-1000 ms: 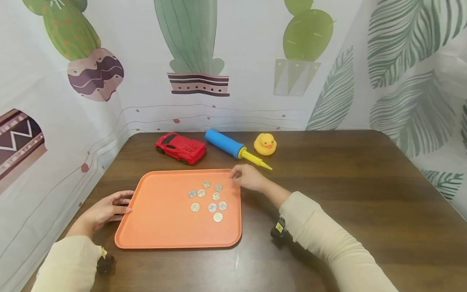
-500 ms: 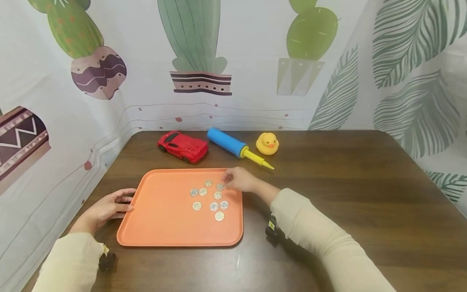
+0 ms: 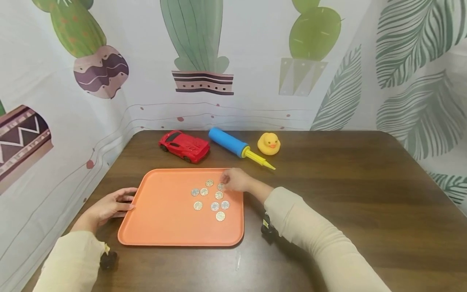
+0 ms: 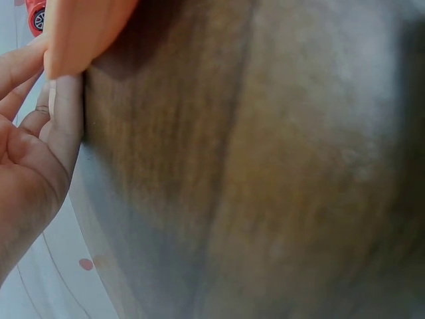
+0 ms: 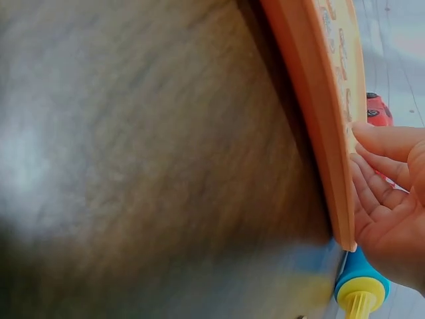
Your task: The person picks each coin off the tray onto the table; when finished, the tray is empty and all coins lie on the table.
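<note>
An orange tray [image 3: 157, 219] lies on the table with several silver and gold-coloured coins [image 3: 215, 206] flat on its right half. My left hand [image 3: 111, 207] is at the tray's left edge; its thumb touches the rim and its fingers lie along the outer side. The left wrist view shows its fingers [image 4: 63, 126] against the tray wall. My right hand [image 3: 237, 180] reaches in over the tray's back right corner, thumb and fingertips right at a silver coin [image 3: 221, 187], partly covering it. In the right wrist view, its thumb [image 5: 385, 138] and bent fingers are close over the tray.
Behind the tray stand a red toy car [image 3: 185, 147], a blue and yellow hand pump [image 3: 233, 145] and a yellow rubber duck [image 3: 268, 144]. The brown table [image 3: 339, 190] meets a cactus-print cloth [image 3: 255, 73] at the back.
My right hand has moved left and inward from the tray's back right rim to the silver coin. My left hand stays at the left edge. The whole view has shifted slightly.
</note>
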Action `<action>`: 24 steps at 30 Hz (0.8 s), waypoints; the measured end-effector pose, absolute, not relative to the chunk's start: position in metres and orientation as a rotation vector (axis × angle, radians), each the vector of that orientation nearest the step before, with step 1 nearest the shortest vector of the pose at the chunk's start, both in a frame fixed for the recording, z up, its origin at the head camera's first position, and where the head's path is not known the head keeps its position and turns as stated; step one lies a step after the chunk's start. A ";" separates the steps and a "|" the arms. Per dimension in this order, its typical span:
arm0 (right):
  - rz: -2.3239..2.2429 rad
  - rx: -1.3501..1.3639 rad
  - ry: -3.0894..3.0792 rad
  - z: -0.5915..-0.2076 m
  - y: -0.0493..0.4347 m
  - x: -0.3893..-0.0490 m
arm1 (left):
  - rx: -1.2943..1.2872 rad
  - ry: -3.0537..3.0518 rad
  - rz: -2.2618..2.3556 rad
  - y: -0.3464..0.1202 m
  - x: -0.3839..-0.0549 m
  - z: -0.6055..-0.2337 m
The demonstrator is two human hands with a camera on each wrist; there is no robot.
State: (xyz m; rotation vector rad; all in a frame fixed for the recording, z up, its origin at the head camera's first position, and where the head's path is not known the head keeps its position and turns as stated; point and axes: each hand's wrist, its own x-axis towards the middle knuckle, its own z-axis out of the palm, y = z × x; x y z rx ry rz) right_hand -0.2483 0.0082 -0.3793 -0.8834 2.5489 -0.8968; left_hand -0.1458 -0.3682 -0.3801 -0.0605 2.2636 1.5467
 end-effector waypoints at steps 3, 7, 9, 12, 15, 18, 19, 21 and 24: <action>-0.865 -0.882 2.563 -0.380 0.007 -0.249 | -0.061 2.268 1.543 -0.368 -0.146 -0.380; -0.831 -0.910 2.586 -0.382 0.004 -0.250 | -0.063 2.276 1.531 -0.368 -0.145 -0.380; -0.812 -0.929 2.601 -0.383 0.003 -0.250 | -0.063 2.279 1.526 -0.368 -0.145 -0.380; -0.788 -0.934 2.613 -0.384 0.001 -0.250 | -0.064 2.282 1.522 -0.368 -0.144 -0.380; -0.765 -0.915 2.616 -0.384 0.000 -0.250 | -0.064 2.284 1.522 -0.368 -0.144 -0.380; -0.747 -0.904 2.619 -0.383 0.000 -0.250 | -0.067 2.287 1.522 -0.368 -0.144 -0.381; -0.744 -0.900 2.618 -0.383 0.000 -0.250 | -0.068 2.288 1.522 -0.368 -0.144 -0.381; -0.734 -0.900 2.624 -0.382 0.000 -0.250 | -0.071 2.290 1.523 -0.368 -0.144 -0.381; -0.733 -0.895 2.635 -0.382 0.000 -0.249 | -0.072 2.288 1.524 -0.368 -0.144 -0.381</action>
